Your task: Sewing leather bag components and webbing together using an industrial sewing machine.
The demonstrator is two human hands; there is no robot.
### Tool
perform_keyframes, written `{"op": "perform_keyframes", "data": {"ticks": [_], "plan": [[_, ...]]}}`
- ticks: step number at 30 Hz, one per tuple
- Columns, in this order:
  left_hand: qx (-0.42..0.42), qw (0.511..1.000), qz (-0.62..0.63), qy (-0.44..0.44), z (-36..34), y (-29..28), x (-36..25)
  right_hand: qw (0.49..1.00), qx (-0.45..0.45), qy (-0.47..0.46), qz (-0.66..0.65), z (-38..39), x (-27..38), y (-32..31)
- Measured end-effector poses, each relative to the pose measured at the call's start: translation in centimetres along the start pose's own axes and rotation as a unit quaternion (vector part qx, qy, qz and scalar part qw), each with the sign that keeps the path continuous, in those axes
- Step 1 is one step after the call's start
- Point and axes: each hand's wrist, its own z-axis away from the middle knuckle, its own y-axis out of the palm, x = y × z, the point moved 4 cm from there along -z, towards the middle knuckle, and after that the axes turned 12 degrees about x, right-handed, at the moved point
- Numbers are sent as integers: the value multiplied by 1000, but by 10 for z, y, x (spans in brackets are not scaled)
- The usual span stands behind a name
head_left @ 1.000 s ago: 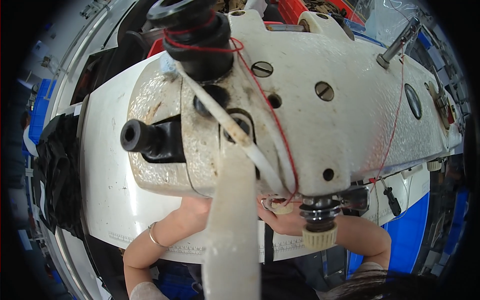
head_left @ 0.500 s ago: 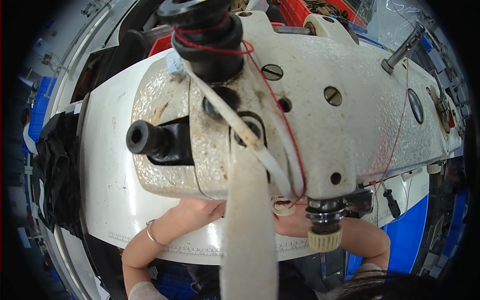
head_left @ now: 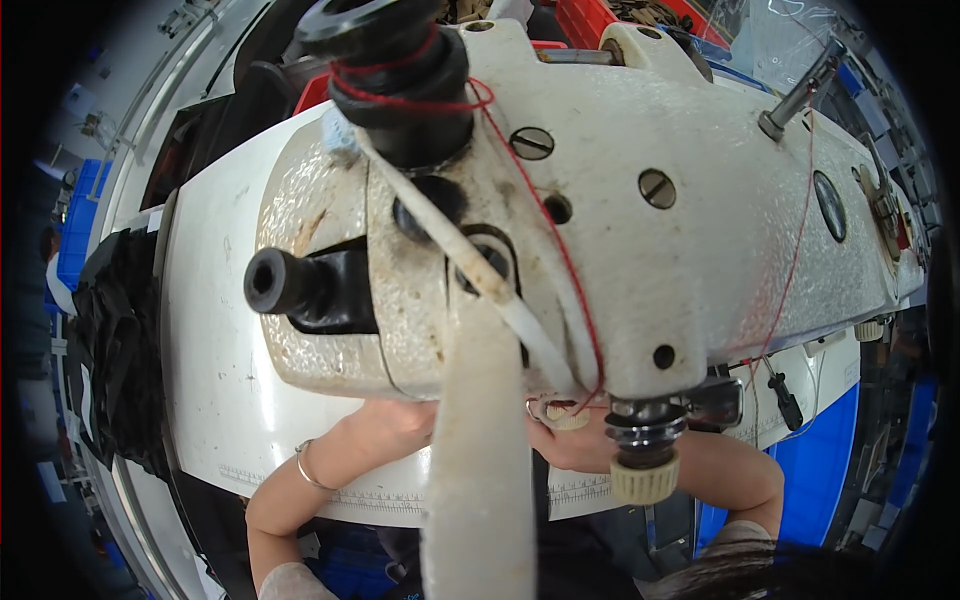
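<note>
A white sewing machine head (head_left: 590, 260) fills most of the view and covers much of both hands. Below its front edge shows my left hand (head_left: 395, 425), a bracelet on its wrist; its fingers disappear behind the machine and a pale strip (head_left: 480, 460). On the other side of that strip, my right hand (head_left: 570, 440) is bent inward with its fingers curled, partly behind the tension knob (head_left: 643, 478). A dark, narrow piece of material (head_left: 541, 488) hangs beside its fingertips, over the table edge. What the fingers grip is hidden.
Red thread (head_left: 570, 260) runs over the machine from a black post (head_left: 400, 90). A white table (head_left: 215, 330) with a ruler edge lies beneath. Black cloth (head_left: 115, 340) is heaped at left. A small screwdriver (head_left: 785, 400) lies at right, and a red bin (head_left: 590, 20) stands behind.
The machine appears shifted slightly left in view. My right hand shows a little more, and the dark material beside it has come into sight. My left hand has hardly moved.
</note>
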Motion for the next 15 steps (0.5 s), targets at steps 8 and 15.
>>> {"op": "perform_keyframes", "data": {"ticks": [8, 15], "plan": [[19, 1000, -25, 1, -5, -5, -5, 1000, -11, -4, -15, 2, 1, 10], [43, 998, -36, 0, -4, -6, -10, 945, -71, 90, -306, 4, -9, 0]]}}
